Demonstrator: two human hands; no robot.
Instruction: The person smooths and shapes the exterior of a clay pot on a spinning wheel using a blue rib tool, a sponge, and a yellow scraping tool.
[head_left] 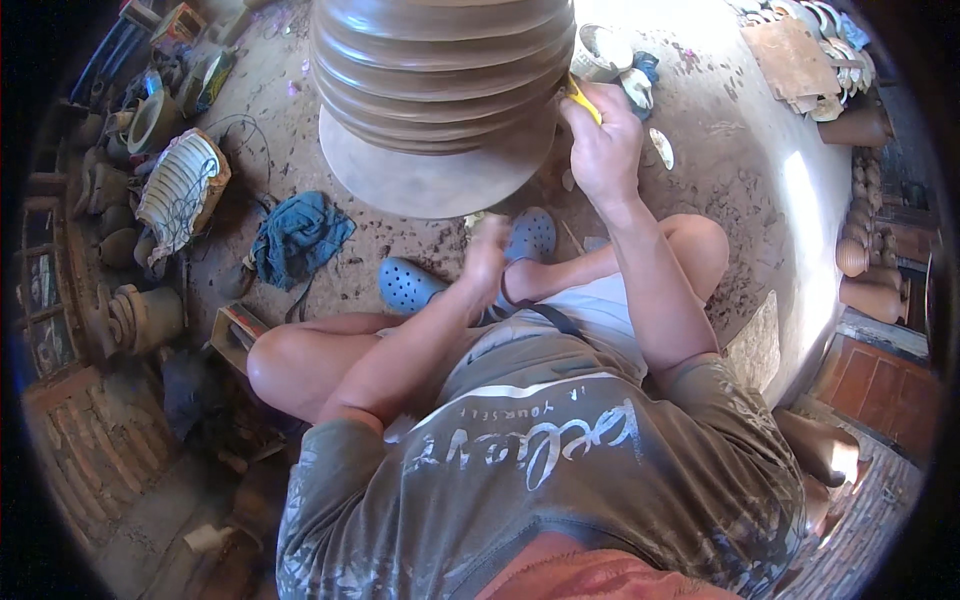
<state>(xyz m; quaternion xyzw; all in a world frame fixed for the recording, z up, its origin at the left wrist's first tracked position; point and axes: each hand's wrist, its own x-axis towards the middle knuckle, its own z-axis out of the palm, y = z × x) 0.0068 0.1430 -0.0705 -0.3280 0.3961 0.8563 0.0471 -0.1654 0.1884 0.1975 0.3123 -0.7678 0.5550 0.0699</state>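
A large ribbed brown clay vessel (440,70) stands on a round turntable disc (430,180) in front of me. My right hand (603,145) is raised to the vessel's right side, fingers closed on a yellow tool (583,100) held against the clay. My left hand (487,255) hangs lower, just under the disc's front edge, blurred, its fingers curled with nothing visible in them. I sit cross-legged in blue clogs (410,285).
A blue rag (298,235) lies on the dirt floor to the left. A ribbed pot and clay pieces (178,190) crowd the far left. Clay pots (865,265) line the right edge, with tools and shards (615,55) behind the vessel.
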